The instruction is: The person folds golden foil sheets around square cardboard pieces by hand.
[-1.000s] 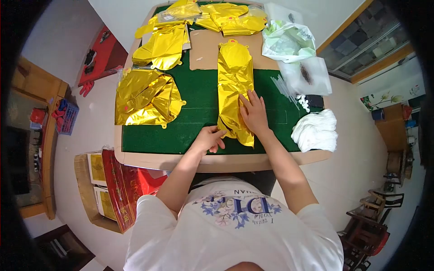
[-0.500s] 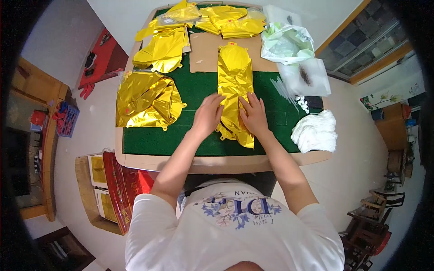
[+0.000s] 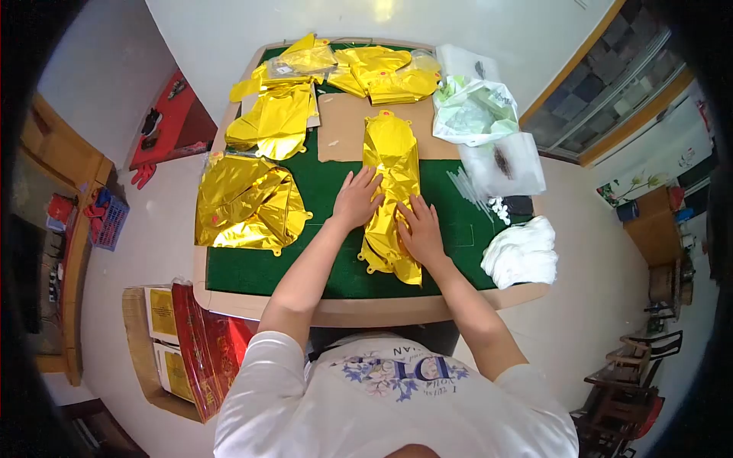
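Observation:
A long, flat gold foil balloon [image 3: 391, 153], deflated and creased, lies lengthwise in the middle of the green table mat. On its left edge rests my left hand [image 3: 357, 200], palm down with the fingers stretched out. My right hand [image 3: 421, 233] lies lower, along the right edge, its fingers spread on the foil. Neither hand is wrapped around anything. Small tabs stick out along the balloon's near and far ends, and its far end overlaps a piece of brown cardboard [image 3: 340, 130].
More gold foil balloons [image 3: 252, 202] lie at the left and back of the table. To the right are a pale plastic bag [image 3: 475, 114], clear plastic packets [image 3: 523, 164], small white pieces [image 3: 500, 210], a black item [image 3: 519, 208] and a bundled white cloth [image 3: 521, 253].
The view has tilted up, so the table sits lower in the picture. My left hand has slid farther up the foil, away from my body. My right hand stays about where it was.

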A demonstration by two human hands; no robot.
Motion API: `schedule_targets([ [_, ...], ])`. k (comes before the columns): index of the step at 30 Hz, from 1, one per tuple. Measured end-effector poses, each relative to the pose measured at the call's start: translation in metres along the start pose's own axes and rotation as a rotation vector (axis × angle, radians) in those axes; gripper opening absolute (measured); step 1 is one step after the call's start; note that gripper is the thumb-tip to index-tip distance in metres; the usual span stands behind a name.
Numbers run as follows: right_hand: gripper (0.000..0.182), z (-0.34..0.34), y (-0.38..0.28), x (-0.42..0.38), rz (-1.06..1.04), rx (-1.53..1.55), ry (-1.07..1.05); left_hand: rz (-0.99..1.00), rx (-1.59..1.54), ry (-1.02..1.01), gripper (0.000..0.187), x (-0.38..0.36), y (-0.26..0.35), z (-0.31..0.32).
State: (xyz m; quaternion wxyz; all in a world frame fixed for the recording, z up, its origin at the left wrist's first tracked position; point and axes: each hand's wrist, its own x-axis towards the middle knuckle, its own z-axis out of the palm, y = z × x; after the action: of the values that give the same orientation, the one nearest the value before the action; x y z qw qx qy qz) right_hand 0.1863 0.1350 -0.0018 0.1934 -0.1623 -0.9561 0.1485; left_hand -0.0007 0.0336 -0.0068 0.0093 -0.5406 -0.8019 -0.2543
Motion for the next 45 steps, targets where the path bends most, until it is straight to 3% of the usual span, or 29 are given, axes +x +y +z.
schedule_targets([
  [11,0.041,-0.003,-0.003,0.001,-0.017,-0.015,0.025,0.028,0.142,0.006,0.047,0.047,-0.035,0.003],
  [20,0.043,-0.004,-0.003,0.0,-0.005,-0.014,-0.003,-0.143,0.214,-0.112,0.052,0.089,-0.057,-0.002],
  [24,0.043,-0.002,-0.003,0.0,0.01,-0.014,-0.016,-0.124,0.252,-0.103,0.052,0.09,-0.063,-0.01],
  [27,0.043,0.005,-0.002,0.001,0.008,-0.003,-0.01,-0.083,0.221,-0.025,0.043,0.082,-0.076,-0.027],
  [29,0.042,0.0,-0.003,0.0,0.034,-0.018,-0.019,-0.173,0.279,-0.043,0.03,0.067,-0.084,-0.066],
  [30,0.043,0.0,-0.002,0.0,0.034,-0.02,-0.025,0.008,0.431,0.184,0.018,0.057,-0.095,-0.068],
  [31,0.043,0.0,-0.002,0.0,0.035,-0.013,-0.021,0.011,0.438,0.182,0.018,0.053,-0.105,-0.072],
  [33,0.043,-0.001,-0.003,0.0,0.023,-0.025,-0.015,-0.02,0.723,0.303,0.016,0.05,-0.122,-0.081],
  [35,0.043,-0.001,-0.003,0.001,0.018,-0.015,-0.002,-0.274,0.751,0.142,0.017,0.048,-0.137,-0.09],
  [37,0.042,-0.001,-0.001,-0.001,0.015,-0.009,0.007,-0.358,0.812,0.112,0.017,0.045,-0.144,-0.103],
  [40,0.042,0.002,-0.001,-0.002,0.001,-0.02,0.017,-0.346,0.828,0.163,0.014,0.047,-0.143,-0.109],
  [42,0.042,0.001,-0.002,-0.001,0.018,-0.023,-0.003,-0.001,0.67,0.159,0.013,0.058,-0.149,-0.1],
  [45,0.042,0.0,-0.002,-0.001,0.015,-0.023,-0.004,0.006,0.645,0.137,0.013,0.079,-0.145,-0.084],
])
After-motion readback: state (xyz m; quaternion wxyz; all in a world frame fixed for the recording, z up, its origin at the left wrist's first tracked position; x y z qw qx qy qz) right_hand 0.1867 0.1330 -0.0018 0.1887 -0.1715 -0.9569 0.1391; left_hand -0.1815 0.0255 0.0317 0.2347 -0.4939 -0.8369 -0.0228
